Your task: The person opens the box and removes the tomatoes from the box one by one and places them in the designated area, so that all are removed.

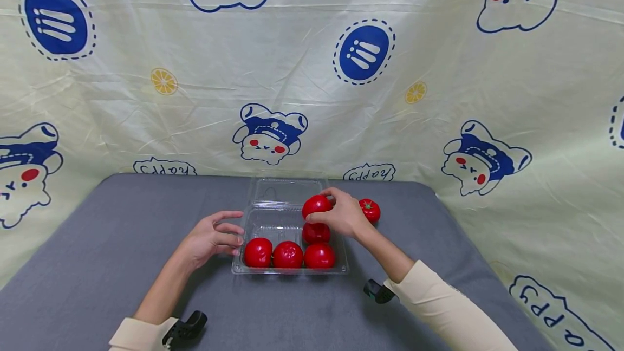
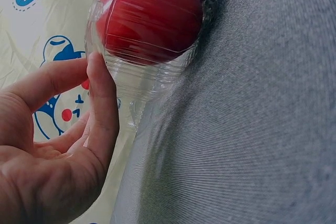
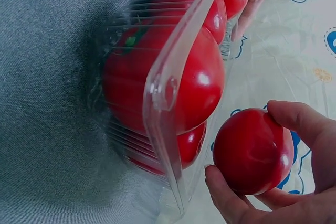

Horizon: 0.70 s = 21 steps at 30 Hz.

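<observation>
A red tomato (image 1: 316, 207) is held between the thumb and fingers of my right hand (image 1: 345, 214), above the right side of a clear plastic container (image 1: 273, 220). In the right wrist view this tomato (image 3: 253, 151) hangs beside the container wall. Below it, another tomato (image 1: 316, 233) sits in the container's right column. Along the near side are a left tomato (image 1: 258, 253), a middle tomato (image 1: 288, 254) and a right tomato (image 1: 319, 255). My left hand (image 1: 210, 238) has spread, loosely bent fingers, their tips right at the container's left rim.
The container's clear lid (image 1: 287, 191) lies folded back at the far side. One loose tomato (image 1: 370, 210) with a green stem top rests on the grey tabletop (image 1: 122, 232), right of the container. A printed curtain (image 1: 312, 69) hangs behind the table.
</observation>
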Available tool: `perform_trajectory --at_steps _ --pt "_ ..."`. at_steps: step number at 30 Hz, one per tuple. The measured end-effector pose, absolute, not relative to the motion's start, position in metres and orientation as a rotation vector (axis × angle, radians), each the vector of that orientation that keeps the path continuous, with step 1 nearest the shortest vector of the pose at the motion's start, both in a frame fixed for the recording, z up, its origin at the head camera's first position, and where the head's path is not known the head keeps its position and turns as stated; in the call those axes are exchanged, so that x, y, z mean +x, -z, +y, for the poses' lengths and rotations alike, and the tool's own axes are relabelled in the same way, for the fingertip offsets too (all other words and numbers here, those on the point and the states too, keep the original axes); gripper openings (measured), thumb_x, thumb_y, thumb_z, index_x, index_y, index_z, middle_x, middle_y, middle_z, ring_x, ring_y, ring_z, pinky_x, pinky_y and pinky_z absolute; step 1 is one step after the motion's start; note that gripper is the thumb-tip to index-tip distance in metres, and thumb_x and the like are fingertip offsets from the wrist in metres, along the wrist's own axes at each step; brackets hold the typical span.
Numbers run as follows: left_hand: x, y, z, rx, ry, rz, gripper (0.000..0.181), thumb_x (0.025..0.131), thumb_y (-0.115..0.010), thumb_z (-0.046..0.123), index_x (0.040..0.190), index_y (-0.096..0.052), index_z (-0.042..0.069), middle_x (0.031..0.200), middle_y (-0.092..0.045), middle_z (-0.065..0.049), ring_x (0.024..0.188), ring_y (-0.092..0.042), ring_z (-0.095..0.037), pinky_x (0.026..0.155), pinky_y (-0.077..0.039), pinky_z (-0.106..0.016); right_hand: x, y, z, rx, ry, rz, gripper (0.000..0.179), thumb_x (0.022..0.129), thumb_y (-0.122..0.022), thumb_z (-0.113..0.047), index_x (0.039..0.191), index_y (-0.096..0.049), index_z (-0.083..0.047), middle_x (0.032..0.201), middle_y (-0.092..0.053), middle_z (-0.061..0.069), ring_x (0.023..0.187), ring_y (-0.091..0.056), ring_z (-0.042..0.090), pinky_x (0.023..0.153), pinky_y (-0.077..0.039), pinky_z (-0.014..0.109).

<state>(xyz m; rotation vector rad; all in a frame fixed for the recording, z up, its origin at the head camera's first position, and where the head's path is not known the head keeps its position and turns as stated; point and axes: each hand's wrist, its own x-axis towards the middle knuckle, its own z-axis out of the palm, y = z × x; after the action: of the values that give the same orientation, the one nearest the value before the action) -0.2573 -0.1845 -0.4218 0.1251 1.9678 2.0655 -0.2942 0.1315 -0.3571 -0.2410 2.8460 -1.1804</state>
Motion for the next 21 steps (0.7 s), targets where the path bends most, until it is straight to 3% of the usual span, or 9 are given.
perform_trajectory --at_steps 10,21 --pt "-0.2575 0.4222 -0.1844 0.116 -2.065 1.971 0.07 0.091 -0.068 -0.001 0.153 -0.034 -0.002 0.113 -0.068 -0.017 0.081 -0.07 -0.017 0.074 -0.063 -0.033 -0.2954 0.3561 0.1353 -0.268 1.221 2.852 0.063 0.079 -0.083 -0.033 0.133 -0.058 -0.012 0.126 -0.064 0.015 0.108 -0.063 0.031 0.077 -0.062 0.039" --pt "-0.2578 0.4234 -0.1849 0.119 -2.063 1.975 0.07 0.092 -0.068 0.0 0.153 -0.034 -0.001 0.113 -0.067 -0.017 0.081 -0.07 -0.017 0.075 -0.063 -0.034 -0.2956 0.3564 0.1386 -0.23 1.267 2.834 0.063 0.075 -0.084 -0.023 0.128 -0.051 -0.013 0.126 -0.061 0.014 0.11 -0.061 0.031 0.079 -0.062 0.039"
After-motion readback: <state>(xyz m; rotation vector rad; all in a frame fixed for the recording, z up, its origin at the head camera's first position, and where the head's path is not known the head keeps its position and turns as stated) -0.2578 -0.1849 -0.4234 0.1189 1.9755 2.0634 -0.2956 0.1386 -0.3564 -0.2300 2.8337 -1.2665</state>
